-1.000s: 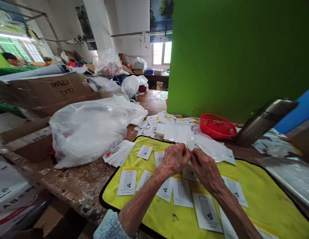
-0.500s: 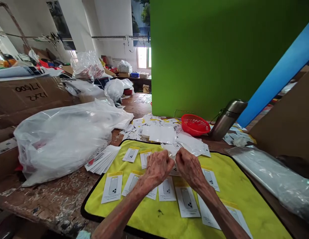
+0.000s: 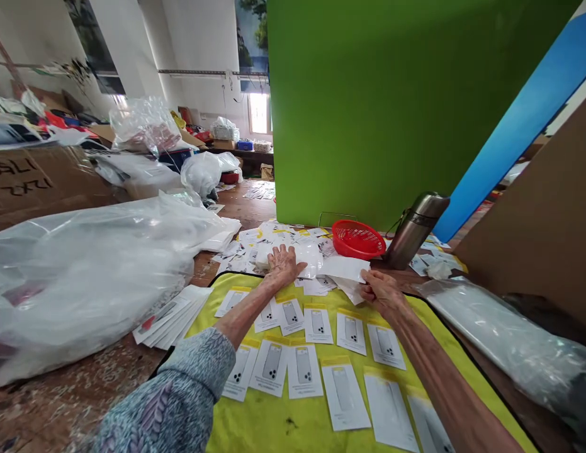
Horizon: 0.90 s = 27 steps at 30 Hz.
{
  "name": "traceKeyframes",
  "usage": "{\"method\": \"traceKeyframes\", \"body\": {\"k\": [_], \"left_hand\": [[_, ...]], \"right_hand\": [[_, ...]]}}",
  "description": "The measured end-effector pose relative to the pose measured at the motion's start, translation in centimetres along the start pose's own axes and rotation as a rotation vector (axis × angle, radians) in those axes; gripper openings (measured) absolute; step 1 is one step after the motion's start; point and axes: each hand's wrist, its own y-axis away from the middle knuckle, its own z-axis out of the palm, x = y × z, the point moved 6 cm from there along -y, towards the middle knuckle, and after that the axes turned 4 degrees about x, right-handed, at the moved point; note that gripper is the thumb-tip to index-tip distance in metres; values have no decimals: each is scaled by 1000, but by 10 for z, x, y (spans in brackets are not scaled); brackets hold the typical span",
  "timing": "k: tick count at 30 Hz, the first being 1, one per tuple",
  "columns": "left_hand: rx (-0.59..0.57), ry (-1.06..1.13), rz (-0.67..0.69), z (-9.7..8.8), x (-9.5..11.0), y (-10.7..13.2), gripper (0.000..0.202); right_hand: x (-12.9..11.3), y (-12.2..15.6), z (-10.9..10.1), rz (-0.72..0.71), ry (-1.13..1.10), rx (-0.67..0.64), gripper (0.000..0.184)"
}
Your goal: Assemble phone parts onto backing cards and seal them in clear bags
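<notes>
My left hand [image 3: 284, 265] lies with fingers spread on a stack of white plastic-looking packets [image 3: 312, 257] at the far edge of the yellow cloth. To its right, my right hand [image 3: 381, 290] pinches the end of a flat white packet [image 3: 344, 268]. Just under that packet, another white packet [image 3: 349, 290] slants down onto the cloth. Nearer me, several white cards with yellow tops and a printed phone-case picture, such as one card [image 3: 318, 323], lie in rough rows on the yellow cloth [image 3: 255, 421].
A red basket [image 3: 357, 239] and a steel flask [image 3: 418, 229] stand behind my right hand. Fanned white cards [image 3: 172, 314] and a big plastic bag [image 3: 89, 270] lie at left. A clear plastic roll [image 3: 505, 333] lies at right. A green panel [image 3: 391, 113] rises behind.
My hands were close together above the cloth's middle. They have parted: the left reached forward onto the packet stack, the right moved rightward and holds a white packet. The view has shifted right.
</notes>
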Motion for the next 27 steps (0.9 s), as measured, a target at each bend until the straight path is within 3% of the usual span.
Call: {"method": "traceKeyframes", "body": {"k": [4, 8, 12, 16, 21, 24, 27], "left_hand": [[21, -42, 48, 21, -6, -8, 31], [33, -63, 82, 28, -9, -11, 23], [62, -63, 77, 22, -7, -12, 19], [106, -56, 59, 1, 2, 1, 17], [205, -38, 92, -30, 21, 46, 15], [265, 12, 68, -40, 22, 73, 11], [325, 111, -4, -43, 12, 90, 7]], "right_hand": [[7, -3, -7, 52, -22, 53, 43], [11, -4, -9, 57, 13, 59, 34], [3, -2, -15, -28, 118, 96, 21], [-17, 21, -15, -244, 234, 161, 19], [-19, 68, 42, -531, 457, -176, 36], [-5, 77, 60, -502, 476, -269, 26], [10, 77, 65, -371, 367, -416, 29]]}}
